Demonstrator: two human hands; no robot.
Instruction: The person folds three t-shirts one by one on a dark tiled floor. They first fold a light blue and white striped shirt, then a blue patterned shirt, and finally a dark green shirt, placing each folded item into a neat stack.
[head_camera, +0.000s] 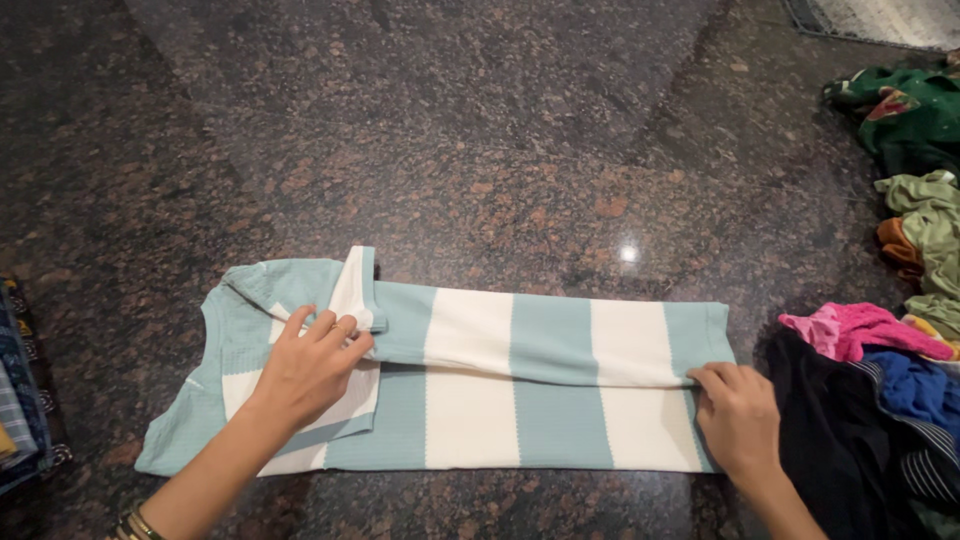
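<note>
One light-blue and white striped knit shirt (500, 385) lies flat on the dark speckled granite floor (480, 130), its far long edge folded inward. Two hands work it. The left hand (305, 365) pinches the folded sleeve near the collar end. The right hand (738, 415) presses the fold at the hem, fingers curled; whether they grip cloth cannot be told. One heap of mixed coloured clothes (890, 400) sits right, cut off; a second stack (20, 400), apparently folded, is mostly out of frame left.
</note>
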